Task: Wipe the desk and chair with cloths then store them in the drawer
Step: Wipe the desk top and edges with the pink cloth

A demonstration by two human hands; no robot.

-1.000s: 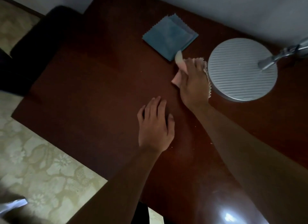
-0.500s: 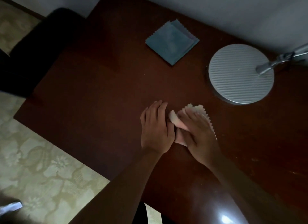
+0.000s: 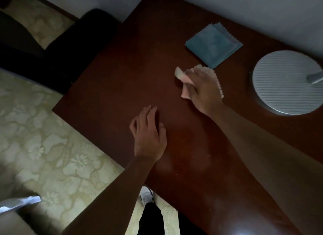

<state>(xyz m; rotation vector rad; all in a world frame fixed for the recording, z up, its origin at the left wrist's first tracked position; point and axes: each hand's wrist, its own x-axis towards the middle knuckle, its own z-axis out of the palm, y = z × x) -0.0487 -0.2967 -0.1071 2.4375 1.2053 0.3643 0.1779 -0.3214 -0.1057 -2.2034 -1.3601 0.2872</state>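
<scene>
The dark red-brown desk (image 3: 108, 80) fills most of the view, its left edge running diagonally above pale floral flooring (image 3: 43, 147); a wide bare stretch lies left of the round ribbed lamp base (image 3: 286, 82). A dark chair (image 3: 73, 47) stands at the desk's far left corner, under a pale wall (image 3: 227, 3). The folded blue cloth (image 3: 213, 45) lies left of the lamp base. The right hand (image 3: 203, 89) presses the pink cloth (image 3: 185, 85) flat, thumb pinching a fold. The left hand (image 3: 148, 135) rests flat, fingers straight, holding nothing.

Under my right hand (image 3: 203, 91) is a pink cloth (image 3: 185, 87); beyond it lies a blue cloth (image 3: 212, 44). The desk (image 3: 122, 77) is dark reddish-brown, and the floor (image 3: 52, 147) left of my left hand (image 3: 148, 136) is cream, flower-patterned.
</scene>
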